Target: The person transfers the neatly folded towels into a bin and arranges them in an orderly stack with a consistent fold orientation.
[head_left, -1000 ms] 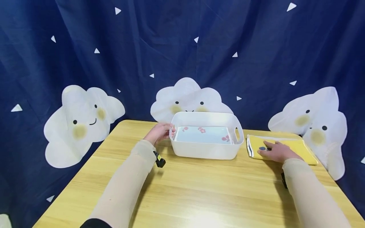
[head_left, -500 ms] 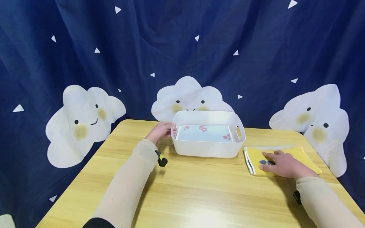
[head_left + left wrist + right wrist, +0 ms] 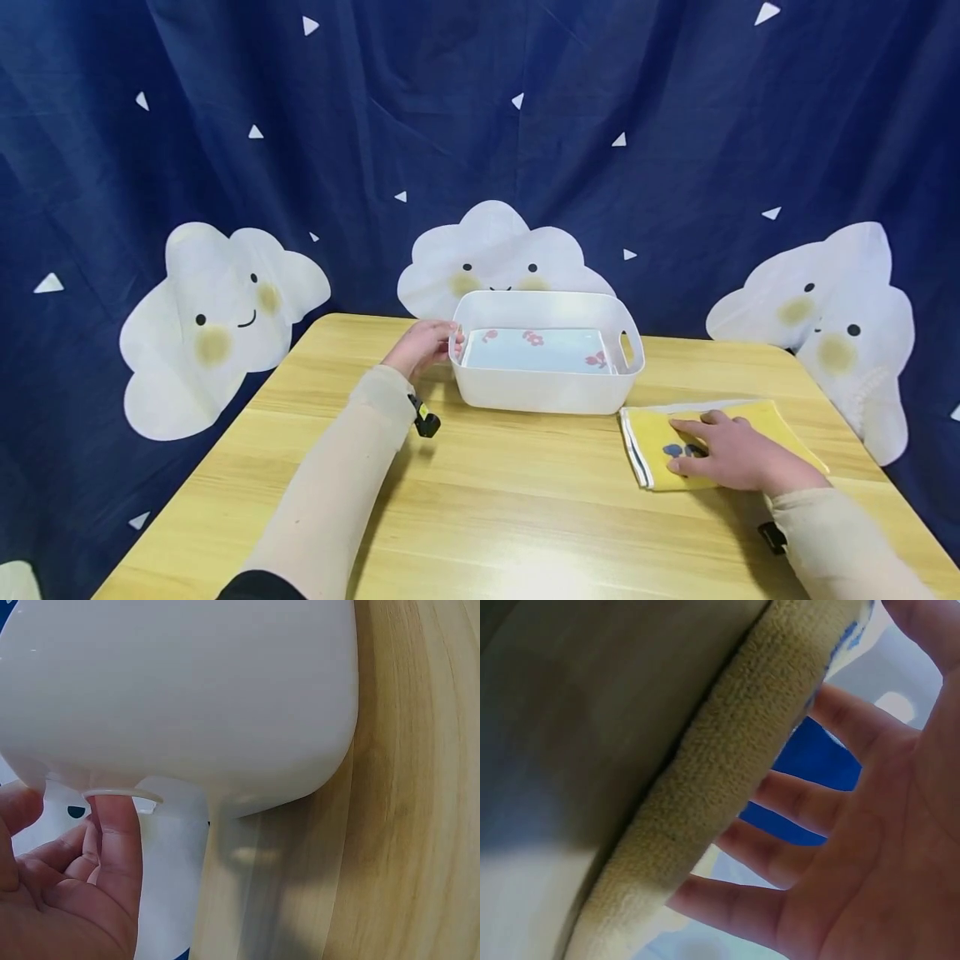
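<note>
A white plastic basket [image 3: 540,392] with a handle hole at each end stands at the back middle of the table. My left hand [image 3: 424,346] grips its left end, fingers through the handle hole, as the left wrist view shows with the basket wall [image 3: 187,682] above the hand [image 3: 82,877]. To the right lies a folded yellow towel [image 3: 765,425] with a white edge and dark blue printed spots. My right hand [image 3: 738,454] rests spread on top of it. In the right wrist view the fingertips touch the towel's [image 3: 697,765] thick terry fold, the fingers fairly straight.
Inside the basket a pale blue bottom [image 3: 536,350] with red flower prints shows. The wooden table [image 3: 480,483] has its back edge close behind the basket, with a dark blue cloud-print curtain [image 3: 360,125] beyond it.
The yellow towel has slid toward me and slightly left under my right hand. My left hand and the basket have stayed in place.
</note>
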Demonstrator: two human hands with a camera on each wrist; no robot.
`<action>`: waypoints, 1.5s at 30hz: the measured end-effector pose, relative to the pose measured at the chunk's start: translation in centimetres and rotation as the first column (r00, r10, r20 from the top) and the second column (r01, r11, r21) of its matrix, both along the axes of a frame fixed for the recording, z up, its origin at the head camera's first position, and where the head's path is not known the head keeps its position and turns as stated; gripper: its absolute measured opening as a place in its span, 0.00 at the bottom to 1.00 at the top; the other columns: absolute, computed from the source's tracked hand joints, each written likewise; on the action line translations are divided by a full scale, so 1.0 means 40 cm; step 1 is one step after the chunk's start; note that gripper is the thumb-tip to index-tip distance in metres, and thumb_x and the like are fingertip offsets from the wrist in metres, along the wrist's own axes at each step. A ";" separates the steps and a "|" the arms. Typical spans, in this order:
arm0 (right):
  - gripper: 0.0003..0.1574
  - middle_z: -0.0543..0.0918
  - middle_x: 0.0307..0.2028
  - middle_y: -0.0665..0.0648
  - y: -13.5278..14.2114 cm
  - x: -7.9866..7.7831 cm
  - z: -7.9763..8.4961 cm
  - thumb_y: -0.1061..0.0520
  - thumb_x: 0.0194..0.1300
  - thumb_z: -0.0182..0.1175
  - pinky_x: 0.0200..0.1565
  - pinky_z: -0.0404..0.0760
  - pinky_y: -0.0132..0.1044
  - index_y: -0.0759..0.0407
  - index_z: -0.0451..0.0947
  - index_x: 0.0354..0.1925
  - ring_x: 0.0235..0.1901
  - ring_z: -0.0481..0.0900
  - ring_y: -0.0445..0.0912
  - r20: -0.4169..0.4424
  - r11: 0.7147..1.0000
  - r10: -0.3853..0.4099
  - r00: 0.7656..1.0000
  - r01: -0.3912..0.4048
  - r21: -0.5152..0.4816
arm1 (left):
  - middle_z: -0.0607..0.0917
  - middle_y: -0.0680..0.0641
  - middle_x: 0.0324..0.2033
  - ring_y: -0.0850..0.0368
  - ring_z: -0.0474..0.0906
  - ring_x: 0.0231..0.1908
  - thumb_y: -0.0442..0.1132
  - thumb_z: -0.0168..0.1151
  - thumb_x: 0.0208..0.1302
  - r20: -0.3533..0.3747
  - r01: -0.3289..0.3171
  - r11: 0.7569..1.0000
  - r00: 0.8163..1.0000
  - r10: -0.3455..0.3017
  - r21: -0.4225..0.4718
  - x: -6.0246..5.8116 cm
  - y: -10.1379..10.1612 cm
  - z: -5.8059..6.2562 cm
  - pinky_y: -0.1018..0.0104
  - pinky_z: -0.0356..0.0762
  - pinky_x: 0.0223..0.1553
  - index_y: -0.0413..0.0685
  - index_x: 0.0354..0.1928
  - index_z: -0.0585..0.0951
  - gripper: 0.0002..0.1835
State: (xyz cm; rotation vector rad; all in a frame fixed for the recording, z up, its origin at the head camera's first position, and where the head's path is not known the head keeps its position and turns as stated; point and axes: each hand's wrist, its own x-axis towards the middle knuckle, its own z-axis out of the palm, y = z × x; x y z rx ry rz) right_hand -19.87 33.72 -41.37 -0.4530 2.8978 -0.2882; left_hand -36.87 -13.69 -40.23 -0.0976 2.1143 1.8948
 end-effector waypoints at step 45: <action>0.50 0.72 0.61 0.72 -0.377 0.047 -0.006 0.25 0.58 0.64 0.40 0.80 0.56 0.49 0.73 0.70 0.50 0.72 0.65 -0.067 0.984 0.152 0.986 -0.145 0.104 | 0.84 0.40 0.47 0.58 0.81 0.38 0.44 0.51 0.80 0.002 -0.011 1.000 1.000 0.011 0.018 0.005 -0.001 -0.005 0.72 0.78 0.39 0.37 0.66 0.74 0.22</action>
